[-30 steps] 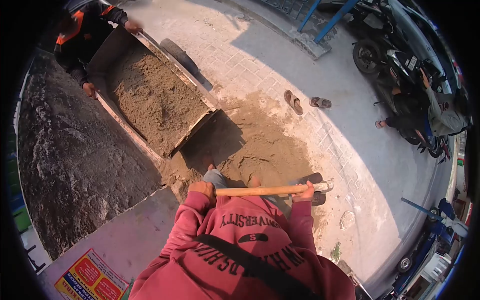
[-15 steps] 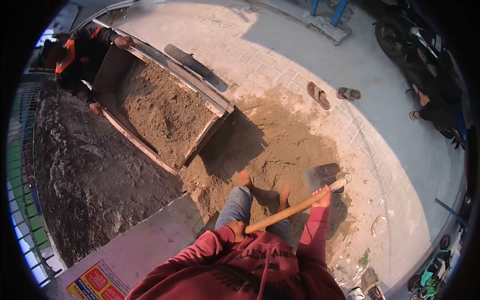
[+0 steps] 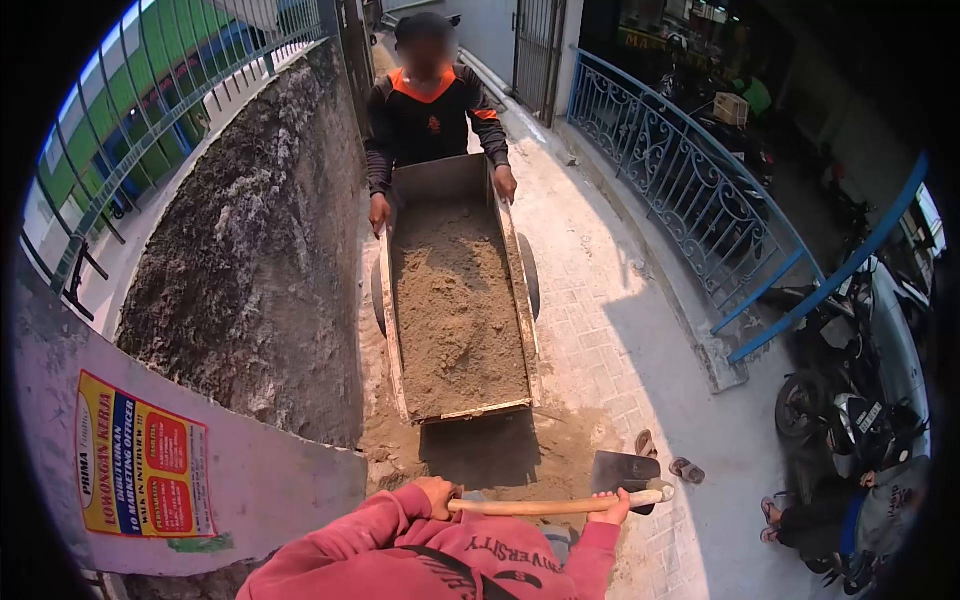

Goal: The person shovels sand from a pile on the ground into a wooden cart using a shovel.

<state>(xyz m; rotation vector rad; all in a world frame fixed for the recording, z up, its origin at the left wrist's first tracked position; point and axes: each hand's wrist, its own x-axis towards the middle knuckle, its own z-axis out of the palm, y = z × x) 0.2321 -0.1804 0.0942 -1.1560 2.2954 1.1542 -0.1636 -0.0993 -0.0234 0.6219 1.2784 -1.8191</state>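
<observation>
Across the front of my body I hold a hoe with a pale wooden handle [image 3: 535, 507]. Its broad dark blade [image 3: 622, 470] is at the right end. My left hand [image 3: 436, 496] is closed round the handle's left end. Close to the blade, my right hand [image 3: 609, 507] grips the other end. Ahead of me stands a wooden cart [image 3: 530, 335] filled with brown sand [image 3: 458, 320]. A co-worker in a dark top with orange parts [image 3: 430, 120] is at its far end, one hand on each side wall.
A rough dark wall [image 3: 250, 250] runs along the left, with a pink wall and poster [image 3: 145, 460] nearer me. Sandals [image 3: 687, 470] lie on the paving at right. A blue railing [image 3: 680, 165], motorbikes [image 3: 805, 405] and a seated person [image 3: 880, 510] are farther right.
My view has lifted and turned left, so the cart now appears straight ahead and the co-worker shows upright. Both my hands still hold the hoe, its handle now nearly level.
</observation>
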